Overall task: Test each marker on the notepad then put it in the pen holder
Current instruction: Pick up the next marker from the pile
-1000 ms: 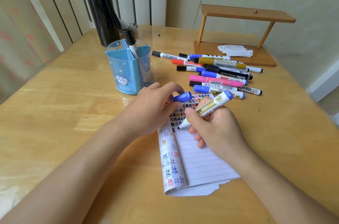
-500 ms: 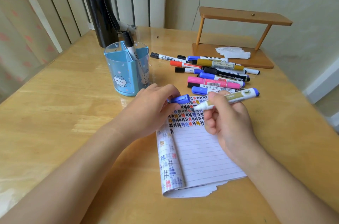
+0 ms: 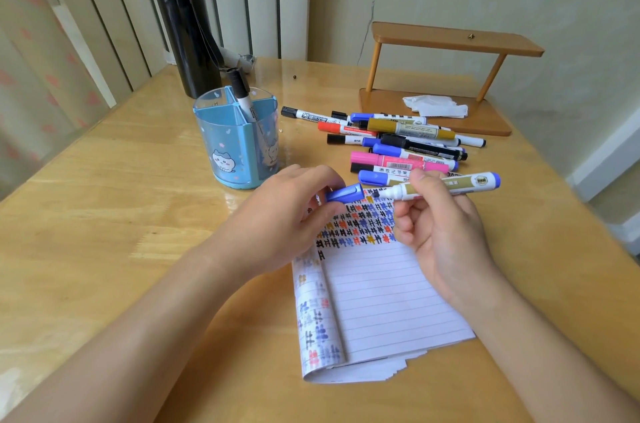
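Hands (image 3: 277, 225) (image 3: 446, 242) hold cap (image 3: 343, 193), marker (image 3: 478, 182); marker pile (image 3: 405, 142) just beyond.

Bare table (image 3: 114, 201) left of pen holder (image 3: 235, 142); marker pile (image 3: 398, 142) crowds its right.

My left hand (image 3: 287, 218) pinches the blue cap (image 3: 344, 193); my right hand (image 3: 440, 225) holds the uncapped marker (image 3: 446, 185) over the notepad (image 3: 381, 301).

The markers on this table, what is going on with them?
A person is testing markers. The right hand holds an uncapped blue marker above the notepad, its tip pointing at the blue cap pinched in the left hand. The notepad's top lines are full of test marks. One black marker stands in the pen holder; the other markers lie in a pile beyond the notepad.
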